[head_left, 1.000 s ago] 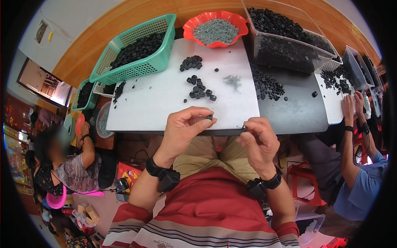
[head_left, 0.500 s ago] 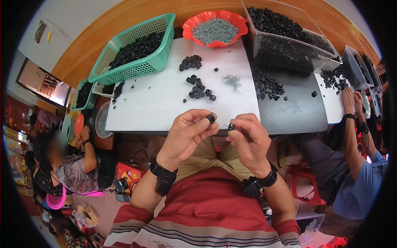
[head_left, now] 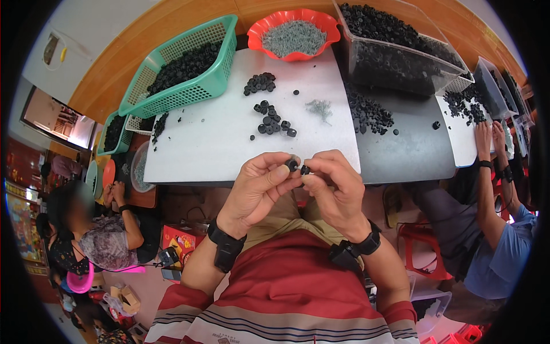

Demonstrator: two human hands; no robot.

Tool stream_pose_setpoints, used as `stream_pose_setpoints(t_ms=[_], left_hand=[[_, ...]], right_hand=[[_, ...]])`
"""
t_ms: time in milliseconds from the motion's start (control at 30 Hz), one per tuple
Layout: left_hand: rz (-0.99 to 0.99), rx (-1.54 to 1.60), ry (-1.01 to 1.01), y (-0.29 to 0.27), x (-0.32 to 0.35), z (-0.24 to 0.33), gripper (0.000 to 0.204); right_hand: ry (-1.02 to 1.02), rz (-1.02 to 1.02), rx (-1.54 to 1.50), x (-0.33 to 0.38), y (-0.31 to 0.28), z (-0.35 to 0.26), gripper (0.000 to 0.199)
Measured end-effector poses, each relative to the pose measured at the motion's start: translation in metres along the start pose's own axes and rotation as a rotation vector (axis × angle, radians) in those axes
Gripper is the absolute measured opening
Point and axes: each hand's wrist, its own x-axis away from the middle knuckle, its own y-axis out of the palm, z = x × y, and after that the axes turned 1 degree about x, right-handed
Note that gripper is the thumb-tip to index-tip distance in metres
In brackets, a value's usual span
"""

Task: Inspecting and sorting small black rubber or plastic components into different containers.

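Note:
In front of my lap, just off the table's near edge, my two hands are almost meeting. My left hand (head_left: 256,184) pinches a round black plastic part (head_left: 291,165) between thumb and fingers. A smaller black plastic piece (head_left: 305,170) is gripped by the fingertips of my right hand (head_left: 339,192), right beside the round part. Whether the two pieces touch is too small to tell. On the white tabletop (head_left: 212,152) beyond lie a group of black caps (head_left: 259,83), a second group of black parts (head_left: 271,121) and a small heap of screws (head_left: 319,110).
A green basket (head_left: 215,89) of black parts, a red bowl (head_left: 329,43) of screws and a clear bin (head_left: 395,60) of black parts line the back. Loose black pieces (head_left: 369,113) lie on the dark surface. Co-workers sit left (head_left: 112,243) and right (head_left: 501,252).
My right hand has moved left, bringing its small black piece up beside the round part. My left hand has stayed nearly still. A thin screw seen at the right-hand piece earlier is now hard to see.

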Motion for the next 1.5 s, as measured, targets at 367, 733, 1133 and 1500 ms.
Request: stream_pose_setpoints(t_ms=[367,733,1133,1500], left_hand=[[0.021,-0.076,-0.006,0.003,-0.001,-0.003,0.024],[0.034,-0.116,0.02,0.011,0.0,-0.007,0.024],[0.067,-0.099,0.029,0.018,0.001,-0.015,0.026],[0.054,-0.035,0.02,0.019,0.003,-0.022,0.025]], right_hand=[[-0.021,-0.036,0.115,-0.001,-0.002,0.003,0.024],[-0.069,0.011,0.116,0.001,-0.005,0.004,0.026],[-0.096,0.05,0.144,0.004,-0.008,0.003,0.03],[-0.115,0.064,0.146,0.009,-0.009,0.008,0.03]])
